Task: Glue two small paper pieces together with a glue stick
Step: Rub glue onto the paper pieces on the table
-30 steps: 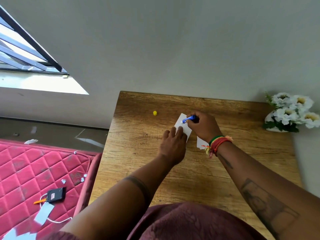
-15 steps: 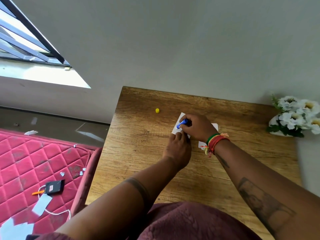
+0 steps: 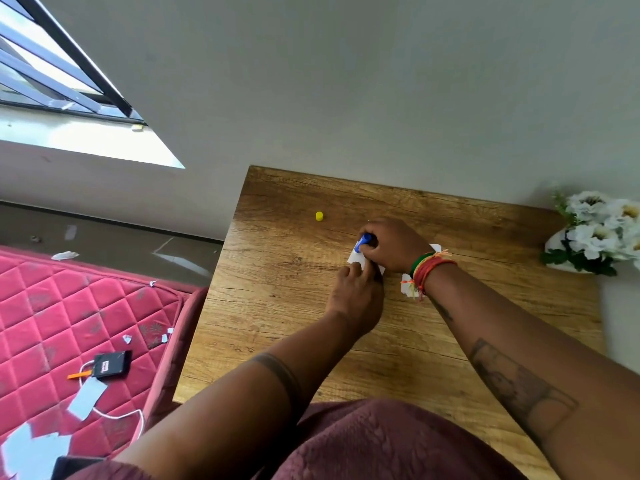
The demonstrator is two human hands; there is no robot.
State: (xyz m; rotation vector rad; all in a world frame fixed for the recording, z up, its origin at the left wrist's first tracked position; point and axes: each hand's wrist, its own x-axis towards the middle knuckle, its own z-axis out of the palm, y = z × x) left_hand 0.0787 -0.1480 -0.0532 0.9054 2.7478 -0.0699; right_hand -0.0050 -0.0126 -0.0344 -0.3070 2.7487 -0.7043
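A small white paper piece (image 3: 356, 258) lies on the wooden table (image 3: 277, 289), mostly covered by both hands. My right hand (image 3: 394, 245) grips a blue glue stick (image 3: 362, 242), its tip down on that paper near its left edge. My left hand (image 3: 356, 296) presses its fingertips flat on the paper's near edge. A second white paper piece (image 3: 406, 284) peeks out under my right wrist, which wears coloured thread bracelets. A small yellow cap (image 3: 319, 216) stands alone on the table, farther back and to the left.
White flowers in a white holder (image 3: 595, 233) sit at the table's right edge against the wall. Left of the table lies a red quilted mattress (image 3: 69, 323) with paper scraps, a black device (image 3: 110, 364) and a white cable.
My right hand has slid the glue stick leftward and nearer across the paper. My left hand's fingertips stayed on the paper's near edge. The view shifted slightly.
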